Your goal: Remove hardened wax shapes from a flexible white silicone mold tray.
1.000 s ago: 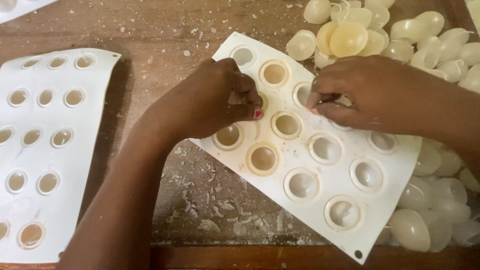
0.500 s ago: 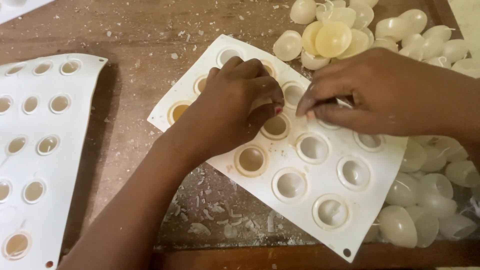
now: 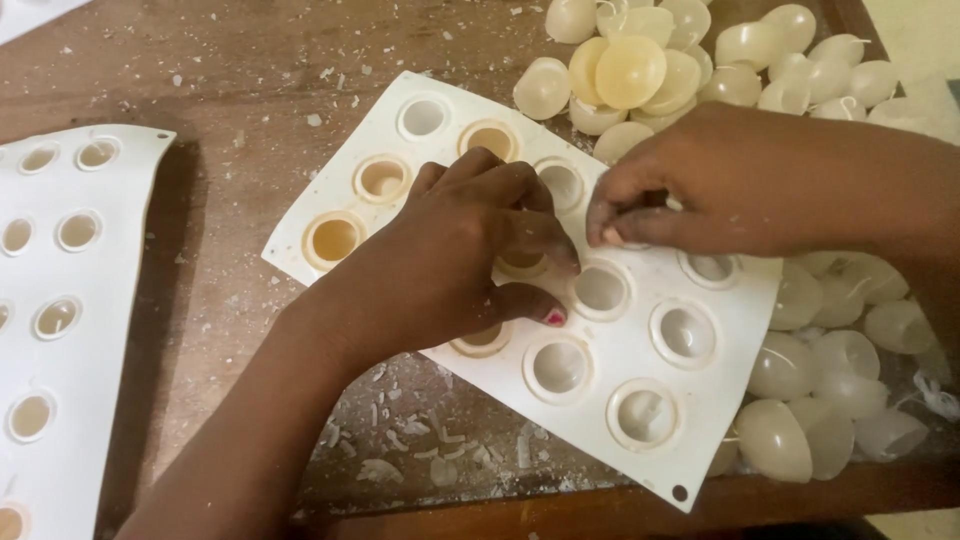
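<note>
Head view: on the white mould tray (image 3: 700, 410) lying across the table (image 3: 200, 60), the left hand (image 3: 450, 260) presses a cup while the right hand (image 3: 720, 180) pinches fingertips narrowly, apparently unmoulding; next needs a steady pull.

Bare forearms, pink-painted thumbnail (image 3: 555, 318)

White silicone mould tray (image 3: 690, 400) with round cavities, flat and askew on wooden table, some cavities wax-filled
</note>
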